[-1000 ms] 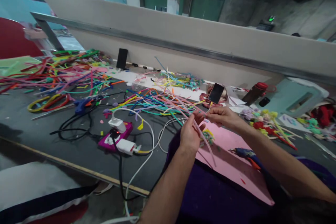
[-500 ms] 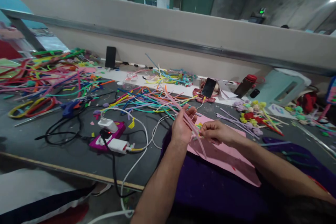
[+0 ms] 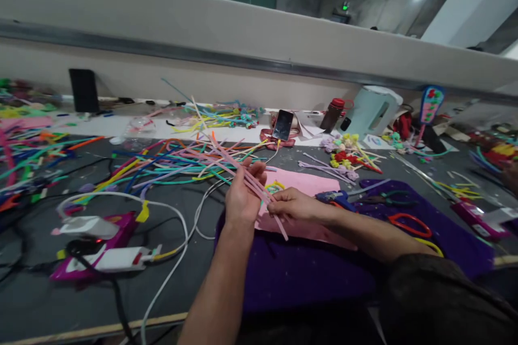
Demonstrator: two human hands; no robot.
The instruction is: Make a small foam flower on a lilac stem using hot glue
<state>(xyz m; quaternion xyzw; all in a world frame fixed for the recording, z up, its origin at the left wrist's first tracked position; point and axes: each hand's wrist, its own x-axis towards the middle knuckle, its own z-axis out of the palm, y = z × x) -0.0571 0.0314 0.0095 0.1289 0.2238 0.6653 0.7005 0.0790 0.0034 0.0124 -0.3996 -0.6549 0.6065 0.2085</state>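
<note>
The left hand (image 3: 243,199), at the left edge of the pink sheet (image 3: 311,180), has its palm turned up and fingers half curled, loosely keeping hold of several pink pipe cleaners (image 3: 254,183). These slant across the palm, their near ends over the sheet and their far ends beyond its left edge, by the coloured pile (image 3: 178,164). The right hand (image 3: 297,206) is over the sheet, thumb and fingers pinched on the lower part of the pink pipe cleaners; how many it grips is hidden. A second ago it was up past the left fingertips; now it is down beside the left palm.

The view has swung right. The paddle-shaped sign (image 3: 431,105) and the second power strip (image 3: 477,219), both right of the sheet, now show, while the chair left of it has gone from view. The glue gun (image 3: 343,198) lies at the sheet's right edge.
</note>
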